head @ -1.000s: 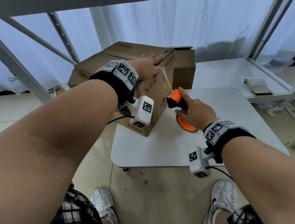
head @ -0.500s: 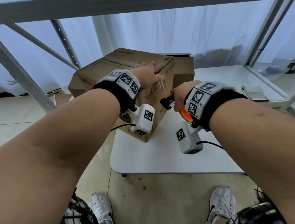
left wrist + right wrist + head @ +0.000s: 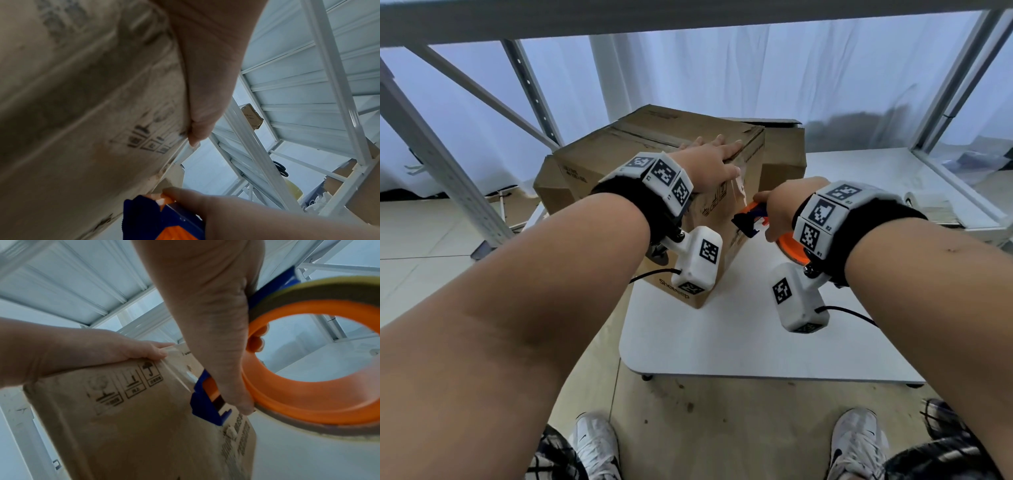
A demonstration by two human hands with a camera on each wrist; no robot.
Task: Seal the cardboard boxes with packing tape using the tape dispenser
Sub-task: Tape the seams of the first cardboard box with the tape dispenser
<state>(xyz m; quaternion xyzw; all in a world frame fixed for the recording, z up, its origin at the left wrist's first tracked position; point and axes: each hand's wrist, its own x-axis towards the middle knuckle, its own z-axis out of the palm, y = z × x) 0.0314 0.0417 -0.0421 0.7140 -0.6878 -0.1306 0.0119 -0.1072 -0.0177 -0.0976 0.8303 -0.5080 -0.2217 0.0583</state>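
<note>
A brown cardboard box (image 3: 619,161) stands on the left part of a white table (image 3: 739,342), its top flaps closed. My left hand (image 3: 709,164) lies flat on the top near the right edge, thumb over the side (image 3: 158,352). My right hand (image 3: 777,209) grips an orange and blue tape dispenser (image 3: 753,217) with a roll of tape (image 3: 308,369). The dispenser's blue head (image 3: 207,402) sits against the box's right side (image 3: 133,426), just under the top edge. A strip of clear tape (image 3: 739,178) shows on that side.
A second brown box (image 3: 784,150) stands behind the first one. White metal shelf posts (image 3: 431,154) rise at the left and right. A low white shelf (image 3: 876,178) with a paper stack runs at the right. My feet in white shoes (image 3: 856,442) are below the table edge.
My right hand has lifted the dispenser off the table and brought it up against the box's right side. The left hand has stayed flat on the box top.
</note>
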